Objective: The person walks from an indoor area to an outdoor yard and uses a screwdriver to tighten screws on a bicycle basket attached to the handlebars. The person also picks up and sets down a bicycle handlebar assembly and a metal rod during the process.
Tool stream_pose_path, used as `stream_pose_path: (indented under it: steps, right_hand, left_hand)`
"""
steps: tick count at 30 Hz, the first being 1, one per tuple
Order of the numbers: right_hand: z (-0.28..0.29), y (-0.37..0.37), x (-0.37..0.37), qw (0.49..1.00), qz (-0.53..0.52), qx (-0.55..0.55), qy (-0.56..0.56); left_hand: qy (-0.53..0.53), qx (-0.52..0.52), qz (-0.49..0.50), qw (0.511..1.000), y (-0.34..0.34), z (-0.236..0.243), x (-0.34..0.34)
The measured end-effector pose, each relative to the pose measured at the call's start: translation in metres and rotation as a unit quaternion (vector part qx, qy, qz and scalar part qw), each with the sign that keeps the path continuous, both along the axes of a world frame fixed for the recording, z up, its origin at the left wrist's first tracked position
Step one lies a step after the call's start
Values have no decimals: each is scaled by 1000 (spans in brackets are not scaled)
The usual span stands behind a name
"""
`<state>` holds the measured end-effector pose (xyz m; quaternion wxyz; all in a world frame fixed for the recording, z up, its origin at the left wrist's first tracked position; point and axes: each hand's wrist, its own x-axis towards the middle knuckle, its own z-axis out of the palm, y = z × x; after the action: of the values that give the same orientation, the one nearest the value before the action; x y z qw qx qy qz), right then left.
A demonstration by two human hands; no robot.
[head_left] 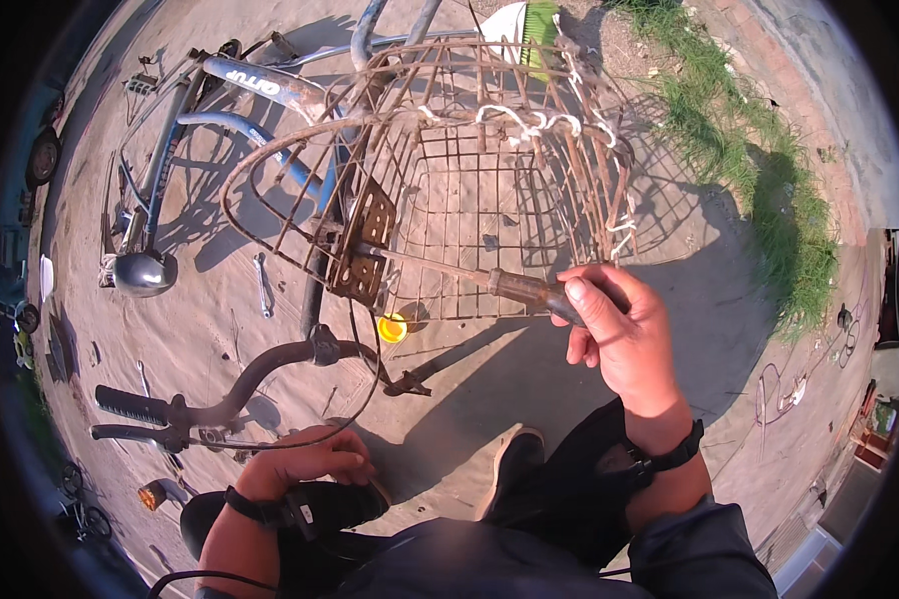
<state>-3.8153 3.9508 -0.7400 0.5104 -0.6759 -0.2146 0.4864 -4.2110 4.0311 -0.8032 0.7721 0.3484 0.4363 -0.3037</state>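
My right hand (614, 319) is closed around the brown handle of a screwdriver (517, 287). Its long shaft points left, the tip at a rusty perforated metal plate (362, 255) on the side of a rusty wire basket (484, 200). That basket is fixed at the front of a blue bicycle frame (260, 85), with white ties along its rim. Below it, my left hand (315, 459) hangs loosely over my knee, holding nothing, its fingers slightly curled. Close by are the rusty handlebar (255, 374) and its black grip (132, 404).
A wrench (263, 285) and a yellow cup-like object (393, 327) are on the sandy ground. The black bicycle saddle (145, 274) is at the left. A green-bristled broom (539, 35) stands behind the basket, and grass (719, 140) grows at the right. A cable (378, 359) loops by the handlebar.
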Motion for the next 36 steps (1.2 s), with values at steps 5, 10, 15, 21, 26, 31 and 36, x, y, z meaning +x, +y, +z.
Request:
stream_pose_path:
  steps: [5,10,15,21,26,31,36]
  right_hand:
    - [24,10,11,997,62,-40,23]
    - [13,5,14,995,73,-1,72]
    - [7,4,18,993,119,21,-12]
    - [18,6,14,979,139,59,-135]
    - [8,8,21,883,186,212,-375]
    - [6,8,9,926,121,142,-328]
    - [23,7,-1,983,77,13,-165]
  left_hand:
    - [73,250,210,942,48,0,-90]
    - [-84,224,347,907,94,28,14]
    - [-191,128,299,926,104,11,37]
    - [-180,185,246,934,108,5,48]
    - [-160,211,230,937,109,5,53]
    - [-174,191,219,941,113,-4,46]
    - [-176,190,218,941,115,-3,45]
